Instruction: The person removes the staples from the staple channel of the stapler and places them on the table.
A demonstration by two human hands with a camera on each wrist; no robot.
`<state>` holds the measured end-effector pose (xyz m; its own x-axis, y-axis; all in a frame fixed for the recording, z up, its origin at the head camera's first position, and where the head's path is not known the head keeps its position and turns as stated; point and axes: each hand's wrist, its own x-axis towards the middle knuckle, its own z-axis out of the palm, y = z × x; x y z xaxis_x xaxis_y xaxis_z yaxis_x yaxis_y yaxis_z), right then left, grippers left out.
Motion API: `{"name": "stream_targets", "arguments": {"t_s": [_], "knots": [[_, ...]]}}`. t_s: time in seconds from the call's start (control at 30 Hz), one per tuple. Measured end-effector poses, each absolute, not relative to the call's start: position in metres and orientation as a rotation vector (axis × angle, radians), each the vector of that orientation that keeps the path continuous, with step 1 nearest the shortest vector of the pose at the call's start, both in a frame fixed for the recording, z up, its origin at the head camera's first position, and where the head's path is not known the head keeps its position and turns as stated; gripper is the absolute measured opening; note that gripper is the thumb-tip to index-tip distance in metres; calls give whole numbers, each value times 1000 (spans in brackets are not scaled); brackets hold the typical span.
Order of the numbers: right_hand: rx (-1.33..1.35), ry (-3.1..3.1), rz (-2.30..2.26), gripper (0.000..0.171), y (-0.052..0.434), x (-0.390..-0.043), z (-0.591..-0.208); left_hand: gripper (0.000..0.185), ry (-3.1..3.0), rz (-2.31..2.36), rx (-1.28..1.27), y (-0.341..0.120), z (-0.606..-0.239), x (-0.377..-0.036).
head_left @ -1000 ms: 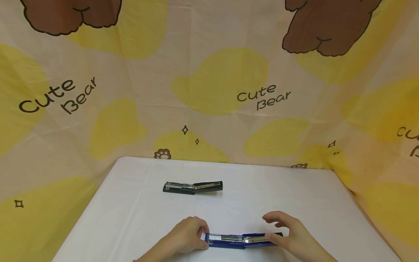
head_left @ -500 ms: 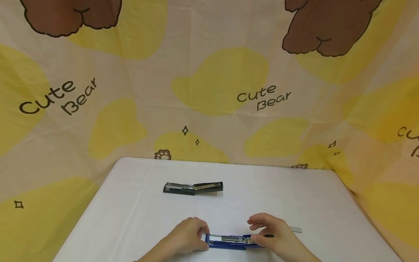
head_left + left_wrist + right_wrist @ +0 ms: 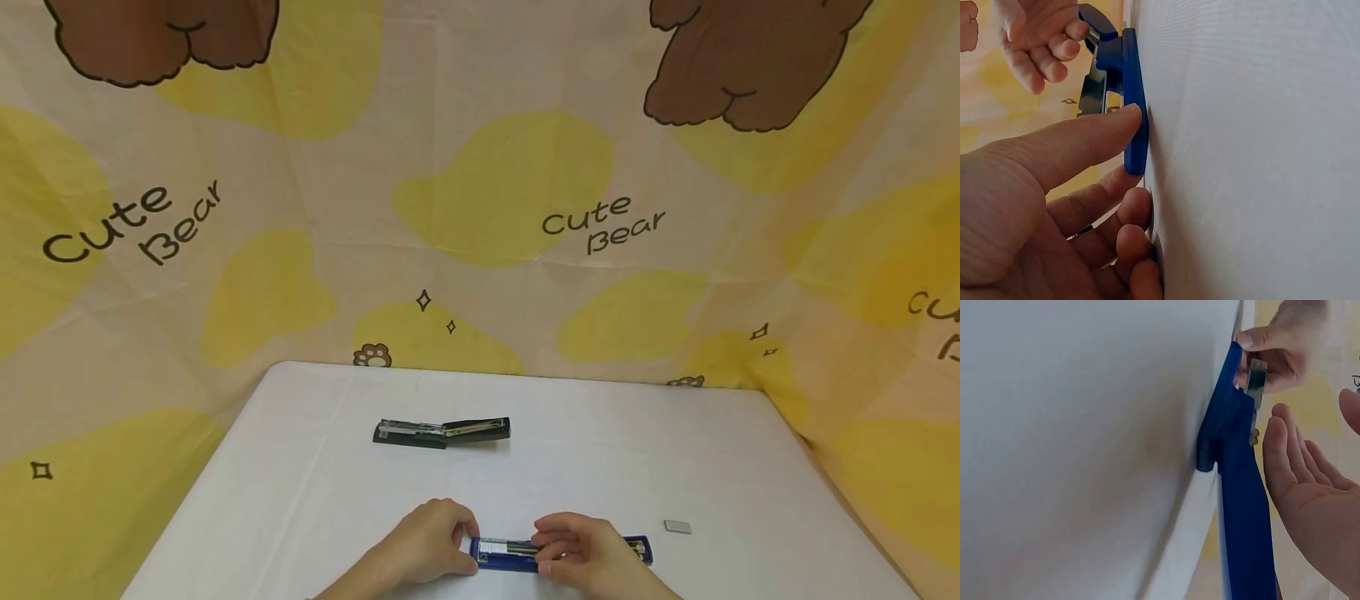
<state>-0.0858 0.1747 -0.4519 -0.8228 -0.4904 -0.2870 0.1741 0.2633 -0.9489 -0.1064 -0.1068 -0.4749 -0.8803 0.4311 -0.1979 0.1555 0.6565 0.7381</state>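
Note:
A blue stapler point(image 3: 517, 564) lies swung open along the front of the white table, metal parts showing. At its left end, the thumb and fingers of my left hand point(image 3: 420, 542) pinch the base; the left wrist view shows the thumb on the blue edge point(image 3: 1135, 81). Over the stapler's middle is my right hand point(image 3: 588, 550), covering the hinge area in the head view. In the right wrist view its loosely bent fingers point(image 3: 1297, 469) stand beside the metal rail, with a gap to the blue top arm point(image 3: 1244, 512).
Further back on the table point(image 3: 345, 500) lies a black stapler point(image 3: 412, 437), also swung open. A small grey strip point(image 3: 677, 527), like a row of staples, lies right of the blue stapler. A cloth point(image 3: 480, 308) printed with bears hangs behind the table.
My right hand has moved left from the stapler's right arm to its middle, uncovering the arm's end and the grey strip. The left hand has stayed at the base.

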Motion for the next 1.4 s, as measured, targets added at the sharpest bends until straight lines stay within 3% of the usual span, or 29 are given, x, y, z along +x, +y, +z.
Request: {"name": "stream_targets", "arguments": {"t_s": [0.63, 1.4], "knots": [[-143, 1953, -1527, 36, 144, -84, -469, 24, 2507, 1069, 460, -106, -474, -107], [111, 1913, -1596, 35, 124, -81, -472, 23, 2517, 1082, 472, -107, -475, -106]]}}
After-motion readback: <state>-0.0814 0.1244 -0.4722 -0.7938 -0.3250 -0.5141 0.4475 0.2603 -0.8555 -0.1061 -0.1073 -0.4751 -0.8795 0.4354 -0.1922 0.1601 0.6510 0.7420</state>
